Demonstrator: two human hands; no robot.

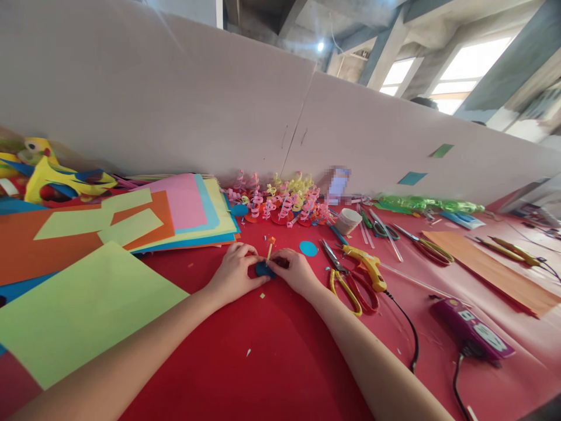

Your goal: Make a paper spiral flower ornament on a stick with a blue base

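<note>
A small blue paper disc (264,269) lies on the red table between my hands. From it rises a short, thin yellow stick (269,251) with a small orange piece (272,240) at its top. My left hand (236,272) holds the disc's left edge between thumb and fingers. My right hand (297,272) is closed at the disc's right side, its fingertips pinching near the foot of the stick. Those fingers partly hide the point where stick and disc meet. A second blue paper disc (308,248) lies flat just beyond my right hand.
Coloured paper sheets (188,202) are stacked on the left. Pink and yellow paper spirals (284,202) stand by the white partition (219,105). On the right lie scissors (353,289), a yellow glue gun (366,263) with a cord, a white cup (348,221) and a purple box (471,327).
</note>
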